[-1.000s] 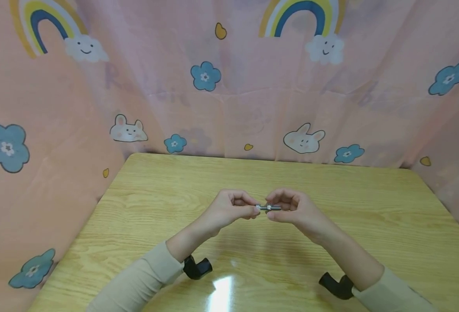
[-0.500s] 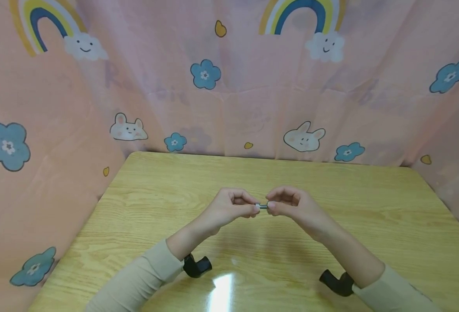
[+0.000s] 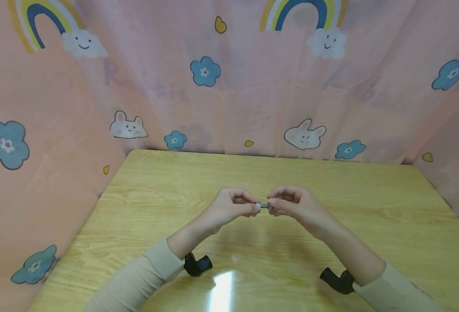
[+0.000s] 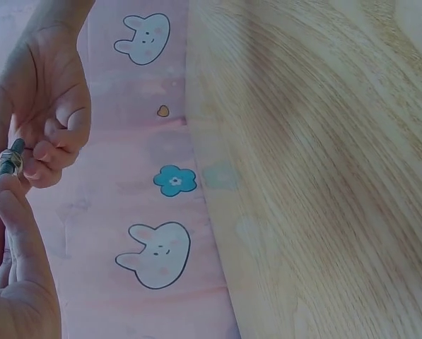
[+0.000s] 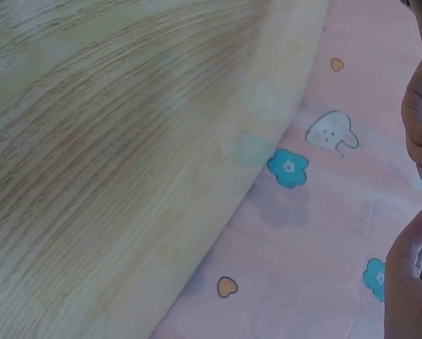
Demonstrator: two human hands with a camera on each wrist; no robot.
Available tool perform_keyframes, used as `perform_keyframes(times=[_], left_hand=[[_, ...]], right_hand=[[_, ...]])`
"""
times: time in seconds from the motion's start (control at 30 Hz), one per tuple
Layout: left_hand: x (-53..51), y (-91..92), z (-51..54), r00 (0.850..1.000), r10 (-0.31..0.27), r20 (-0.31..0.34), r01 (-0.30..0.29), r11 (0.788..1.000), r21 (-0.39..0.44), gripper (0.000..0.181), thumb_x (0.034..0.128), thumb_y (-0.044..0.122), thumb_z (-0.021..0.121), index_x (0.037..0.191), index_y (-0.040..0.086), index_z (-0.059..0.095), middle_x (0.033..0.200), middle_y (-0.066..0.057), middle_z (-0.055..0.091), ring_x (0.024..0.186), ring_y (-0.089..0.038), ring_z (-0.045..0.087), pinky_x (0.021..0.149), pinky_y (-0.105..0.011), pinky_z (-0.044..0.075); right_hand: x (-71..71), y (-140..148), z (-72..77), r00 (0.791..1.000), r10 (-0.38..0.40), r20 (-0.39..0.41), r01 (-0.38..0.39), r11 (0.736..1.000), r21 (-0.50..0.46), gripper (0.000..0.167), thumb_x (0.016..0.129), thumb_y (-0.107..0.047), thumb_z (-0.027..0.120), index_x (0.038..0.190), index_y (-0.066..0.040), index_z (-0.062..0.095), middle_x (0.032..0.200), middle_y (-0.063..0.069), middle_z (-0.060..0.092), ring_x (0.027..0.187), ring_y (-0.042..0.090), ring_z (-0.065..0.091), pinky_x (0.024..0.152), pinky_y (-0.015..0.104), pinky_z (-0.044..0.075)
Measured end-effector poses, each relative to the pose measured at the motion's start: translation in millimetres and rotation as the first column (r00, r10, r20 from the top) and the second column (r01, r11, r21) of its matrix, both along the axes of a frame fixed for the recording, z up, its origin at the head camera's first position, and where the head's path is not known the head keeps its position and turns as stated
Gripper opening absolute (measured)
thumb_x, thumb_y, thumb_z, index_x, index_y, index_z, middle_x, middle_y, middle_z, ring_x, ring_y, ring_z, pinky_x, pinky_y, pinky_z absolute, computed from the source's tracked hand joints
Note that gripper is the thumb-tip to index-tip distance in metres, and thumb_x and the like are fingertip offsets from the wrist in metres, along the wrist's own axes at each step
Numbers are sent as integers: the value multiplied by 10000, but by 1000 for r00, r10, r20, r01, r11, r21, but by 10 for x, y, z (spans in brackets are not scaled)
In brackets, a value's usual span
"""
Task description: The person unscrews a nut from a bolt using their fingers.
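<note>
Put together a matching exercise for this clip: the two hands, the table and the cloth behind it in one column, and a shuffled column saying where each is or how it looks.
Column one
1. Left hand
2. Table
3. Right hand
4. Cloth

Column two
A. Pink, with a cartoon print
B. Fingers at the nut
C. Yellowish, with a wood grain
D. Pinching the bolt at the end away from the nut

Right pairs: 1-D, 2-C, 3-B, 4-A
</note>
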State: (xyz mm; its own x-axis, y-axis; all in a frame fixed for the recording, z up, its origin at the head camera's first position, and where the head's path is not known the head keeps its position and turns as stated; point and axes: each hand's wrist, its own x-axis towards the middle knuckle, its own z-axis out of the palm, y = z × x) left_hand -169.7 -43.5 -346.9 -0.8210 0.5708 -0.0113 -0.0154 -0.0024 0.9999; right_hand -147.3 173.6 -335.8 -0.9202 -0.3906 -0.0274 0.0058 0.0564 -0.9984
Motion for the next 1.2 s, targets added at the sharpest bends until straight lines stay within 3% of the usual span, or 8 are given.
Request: perform_keyframes(times=[0.23,0.47,0.7,0.8,1.0,1.2], left_hand=[[-6,2,-22,1000,-8,0,8,1000,2,171,861,33,639,981,-90,642,825,-51,678,753,-128,637,767,-356,534],[-2,-3,-29,1000,4,-22,-5,1000,-11,154,860,34,634,967,-74,653,829,-50,683,751,-137,637,765,-377,531],[-2,-4,-36,1000,-7,-19,8,1000,4,162,857,26,638,977,-82,650,822,-41,678,745,-128,633,724,-307,534],[0,-5,-43,1000,-6,-15,6,1000,4,170,859,32,639,978,-89,644,829,-52,679,746,-127,633,725,-298,533],[-6,-1,-39,1000,2,-6,-2,1000,-15,182,862,52,643,987,-82,641,833,-47,678,756,-131,633,733,-301,531],[-17,7,-19,1000,-1,-20,1,1000,2,173,864,38,631,982,-88,642,844,-67,683,758,-136,639,764,-364,532]], right_hand=[[19,20,0,1000,14,-3,-14,999,-32,178,838,-3,656,985,-93,613,956,12,616,852,136,611,785,275,515],[11,-6,3,999,-7,43,7,1000,-6,71,914,-122,603,972,-86,620,893,32,626,787,150,643,781,306,529],[20,19,-18,1000,8,9,-8,1000,-27,138,844,-18,656,958,-90,627,909,-1,623,802,120,610,780,273,513],[19,10,-17,1000,7,14,-7,999,-33,111,876,-51,630,978,-93,620,930,14,616,816,126,617,788,278,519],[9,-8,1,998,15,64,-15,1000,6,126,946,-160,555,969,-49,611,844,39,646,757,162,648,739,319,541],[-6,33,-5,999,22,35,-23,1000,15,70,898,-90,615,967,-89,627,895,17,643,808,149,639,780,313,526]])
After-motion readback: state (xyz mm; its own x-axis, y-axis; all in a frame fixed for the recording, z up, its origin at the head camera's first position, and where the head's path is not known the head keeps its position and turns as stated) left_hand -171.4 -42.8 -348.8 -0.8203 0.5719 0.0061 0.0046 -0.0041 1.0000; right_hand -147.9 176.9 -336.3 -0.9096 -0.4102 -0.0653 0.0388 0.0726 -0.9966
